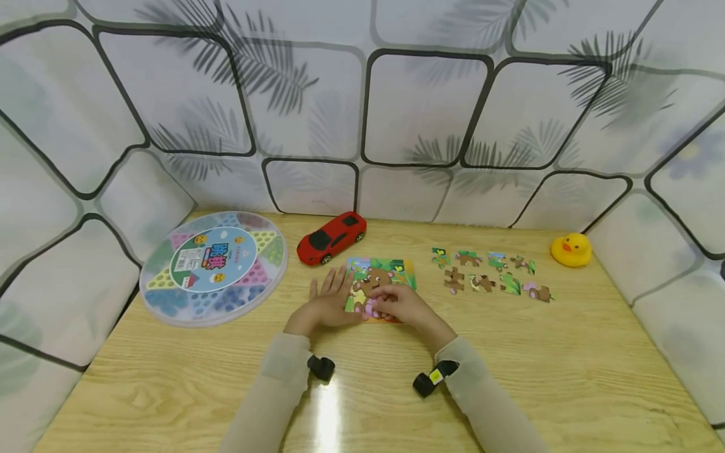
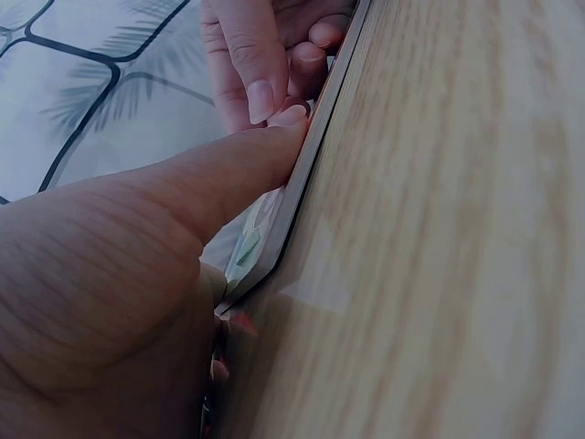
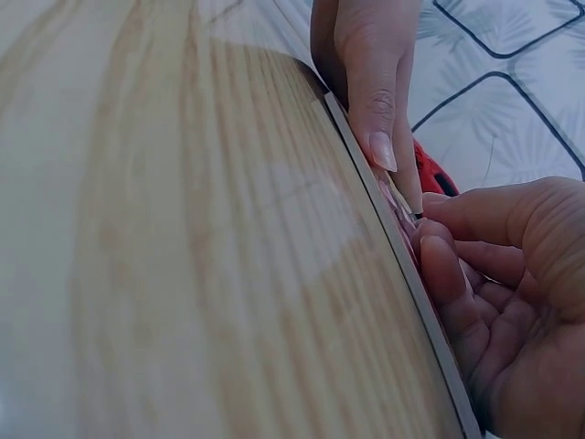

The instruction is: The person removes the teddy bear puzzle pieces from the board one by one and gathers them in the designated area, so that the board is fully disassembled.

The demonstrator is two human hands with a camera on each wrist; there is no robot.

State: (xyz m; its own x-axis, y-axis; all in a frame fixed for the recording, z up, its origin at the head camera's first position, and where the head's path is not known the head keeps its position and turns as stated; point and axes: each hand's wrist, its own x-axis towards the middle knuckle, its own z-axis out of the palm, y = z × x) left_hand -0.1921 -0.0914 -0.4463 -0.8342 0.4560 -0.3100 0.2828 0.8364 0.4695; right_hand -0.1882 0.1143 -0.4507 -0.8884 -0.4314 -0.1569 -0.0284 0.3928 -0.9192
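Observation:
A bear jigsaw puzzle (image 1: 355, 267) lies flat on the wooden table between the two hands. The left hand (image 1: 328, 305) rests at its left side with straight, spread fingers, the thumb along the near edge. In the left wrist view, the left thumb (image 2: 247, 165) presses on the board's rim (image 2: 297, 197). The right hand (image 1: 404, 305) bends over the puzzle's lower middle. Its thumb and index fingertips come together in the right wrist view, where the right hand (image 3: 512, 283) pinches a puzzle piece (image 3: 418, 217), mostly hidden by the fingers.
Several loose puzzle pieces (image 1: 481, 282) lie in two rows to the right. A yellow rubber duck (image 1: 571, 250) sits at the far right. Behind the puzzle stands a red toy car (image 1: 332, 238). A round Chinese checkers set (image 1: 212, 267) lies on the left, near the patterned wall (image 1: 317, 126).

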